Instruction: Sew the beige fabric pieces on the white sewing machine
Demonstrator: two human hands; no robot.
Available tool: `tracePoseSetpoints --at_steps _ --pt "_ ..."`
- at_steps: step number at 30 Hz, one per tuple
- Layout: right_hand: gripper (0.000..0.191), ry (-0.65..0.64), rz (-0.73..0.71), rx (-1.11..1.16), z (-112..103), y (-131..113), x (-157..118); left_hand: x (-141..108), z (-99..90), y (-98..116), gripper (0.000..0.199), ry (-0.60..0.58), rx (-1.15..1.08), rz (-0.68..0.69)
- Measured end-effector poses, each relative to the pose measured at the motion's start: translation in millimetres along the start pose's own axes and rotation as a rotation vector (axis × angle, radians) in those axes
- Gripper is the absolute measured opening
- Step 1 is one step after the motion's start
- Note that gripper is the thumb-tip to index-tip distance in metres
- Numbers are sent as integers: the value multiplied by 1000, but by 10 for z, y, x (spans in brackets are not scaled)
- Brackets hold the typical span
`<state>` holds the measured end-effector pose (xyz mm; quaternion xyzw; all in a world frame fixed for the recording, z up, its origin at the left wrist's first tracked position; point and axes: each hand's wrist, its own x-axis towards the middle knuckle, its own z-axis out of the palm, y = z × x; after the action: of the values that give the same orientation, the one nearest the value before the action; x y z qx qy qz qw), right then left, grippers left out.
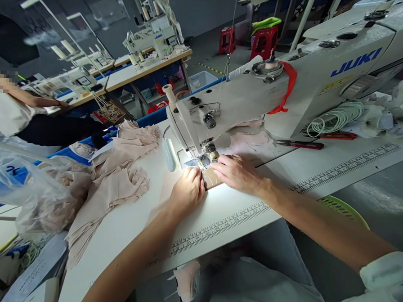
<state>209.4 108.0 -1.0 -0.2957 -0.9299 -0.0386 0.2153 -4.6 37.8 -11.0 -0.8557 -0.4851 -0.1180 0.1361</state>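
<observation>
My left hand point(187, 188) lies low on the sewing table, its fingers closed and pressed together on a pale beige fabric piece point(161, 197), just in front of the presser foot. From the right, my right hand point(240, 174) reaches to the needle area of the sewing machine point(237, 103). Its thumb and fingers are drawn together beside the foot; whatever they hold is hidden. A lit metal plate point(213, 178) shows between both hands. Beige fabric point(245, 142) also lies under the machine arm, behind my right hand.
Stacked beige cut pieces point(115, 187) and a clear plastic bag point(54, 188) lie at left. Red-handled snips point(303, 144) and a coil of pale cord point(338, 116) lie at right. A printed ruler point(218, 224) runs along the front edge. Another person point(11, 109) sits at far left.
</observation>
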Motion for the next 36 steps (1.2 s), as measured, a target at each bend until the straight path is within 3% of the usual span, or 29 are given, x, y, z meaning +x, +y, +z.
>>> tracePoseSetpoints --at_steps 8,16,19,27,36 --pt "30 -15 44 97 31 -7 -26 3 59 19 40 63 41 8" --pt "27 -39 370 508 44 92 253 30 27 3 35 79 46 62" --pt "34 -32 404 498 26 109 336 35 23 -8 34 76 27 62" --pt "32 -30 456 540 34 31 223 45 51 -30 31 67 -73 -21" --pt "39 23 441 354 92 54 264 78 66 -43 30 96 -31 -8"
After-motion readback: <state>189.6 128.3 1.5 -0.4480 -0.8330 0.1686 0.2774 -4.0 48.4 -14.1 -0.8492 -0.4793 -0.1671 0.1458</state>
